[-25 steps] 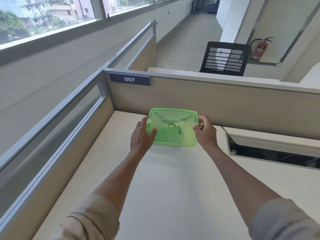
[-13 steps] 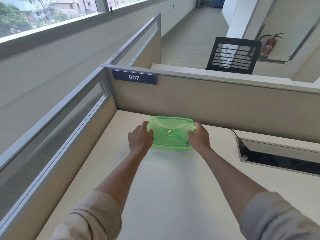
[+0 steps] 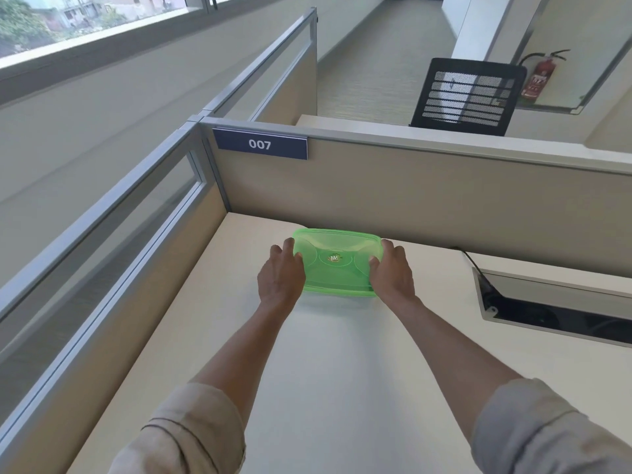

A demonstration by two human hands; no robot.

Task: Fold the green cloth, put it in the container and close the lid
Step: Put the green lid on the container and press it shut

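A translucent green container (image 3: pixel 337 285) with its lid (image 3: pixel 337 256) on top sits on the desk near the back partition. A round label marks the lid's middle. My left hand (image 3: pixel 280 277) grips the container's left end, thumb on the lid. My right hand (image 3: pixel 391 273) grips the right end the same way. The green cloth is not visible; the inside is hidden by the lid.
The cream desk (image 3: pixel 325 371) is bounded by a beige partition (image 3: pixel 410 200) behind and a glass-topped partition (image 3: pixel 102 268) on the left. An open cable tray (image 3: pixel 554 309) is set into the desk at right. A black chair (image 3: pixel 468 97) stands beyond.
The container was tilted up towards me a second ago; now it lies flat on the desk, nearer the back partition, both hands still on its ends. The camera has tilted up slightly.
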